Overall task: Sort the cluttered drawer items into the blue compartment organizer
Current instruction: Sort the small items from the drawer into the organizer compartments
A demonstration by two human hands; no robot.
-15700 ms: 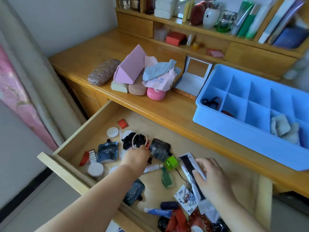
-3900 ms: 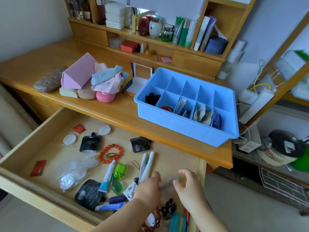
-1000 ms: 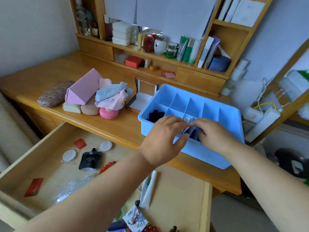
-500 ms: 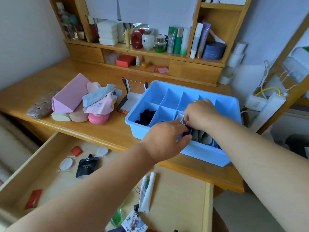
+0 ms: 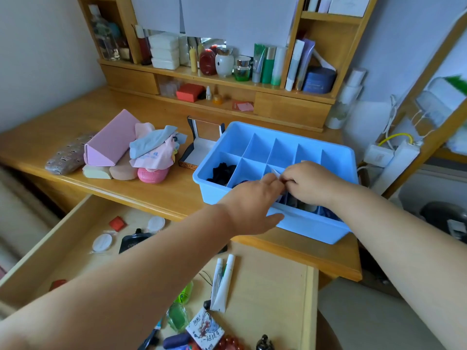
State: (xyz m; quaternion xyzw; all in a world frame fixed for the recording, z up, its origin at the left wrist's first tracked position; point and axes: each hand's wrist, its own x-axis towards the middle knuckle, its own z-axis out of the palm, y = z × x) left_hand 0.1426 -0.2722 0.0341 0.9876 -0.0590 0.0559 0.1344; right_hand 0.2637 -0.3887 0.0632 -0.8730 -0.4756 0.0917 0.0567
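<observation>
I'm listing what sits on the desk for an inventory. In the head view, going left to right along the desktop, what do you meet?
Patterned brown oblong pouch → pink triangular folding case → pile of pale blue and pink cloths → open dark hinged box with white lining → blue plastic compartment organizer.

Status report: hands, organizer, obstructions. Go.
Left hand and right hand pinching a white packet over the blue organizer, front row. Drawer open, clutter remaining. Nothing blocking.
</observation>
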